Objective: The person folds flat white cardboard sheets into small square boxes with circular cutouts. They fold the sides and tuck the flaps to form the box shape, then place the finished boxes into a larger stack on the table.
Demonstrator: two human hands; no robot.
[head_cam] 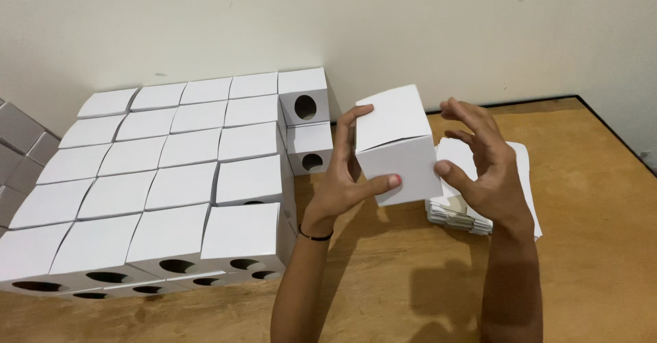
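White matte card box (397, 148), a crisp cube, is sitting raised over the wooden surface (588, 199); I am gripping it with left hand (342, 179) and right hand (482, 165), finished boxes (171, 179) massing left, near the pale wall (342, 21).

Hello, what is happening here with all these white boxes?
A person holds one white box above a wooden table, left hand gripping it, right hand at its side. Beneath lies a stack of flat blanks. On the left, assembled boxes with round holes stand in rows against the wall.
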